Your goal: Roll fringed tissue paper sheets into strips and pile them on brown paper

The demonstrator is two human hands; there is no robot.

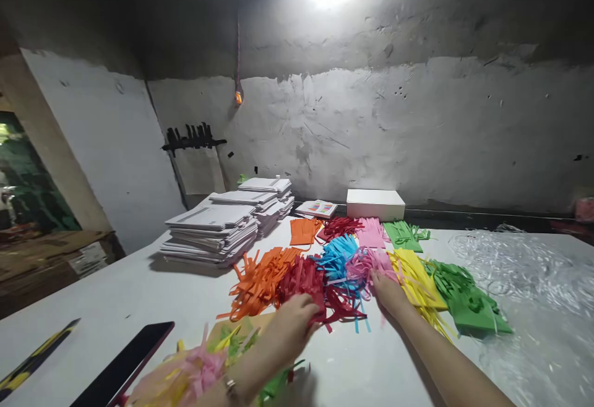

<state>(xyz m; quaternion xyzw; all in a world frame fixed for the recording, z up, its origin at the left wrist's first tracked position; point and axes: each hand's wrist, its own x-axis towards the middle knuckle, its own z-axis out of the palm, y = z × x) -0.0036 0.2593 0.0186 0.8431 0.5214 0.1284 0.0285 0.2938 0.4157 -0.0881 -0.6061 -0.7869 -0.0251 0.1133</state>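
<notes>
My left hand (297, 320) is at the front edge of the dark red fringed paper (302, 280), fingers bent together; what they hold is hard to make out. My right hand (386, 287) touches the pink fringed paper (366, 263), its fingertips partly hidden. Between them lies blue fringed paper (338, 257). Orange strips (260, 280) lie left of the red ones. Yellow (417, 277) and green (477, 302) bundles lie to the right. Under my left forearm is a mixed heap of pink, yellow and green strips (204, 367).
Stacks of white folded sheets (211, 227) stand at the back left. A white box (375, 204) sits by the wall. Clear plastic (533, 283) covers the right side. A dark phone (127, 360) and a yellow-black cutter (37, 357) lie at front left.
</notes>
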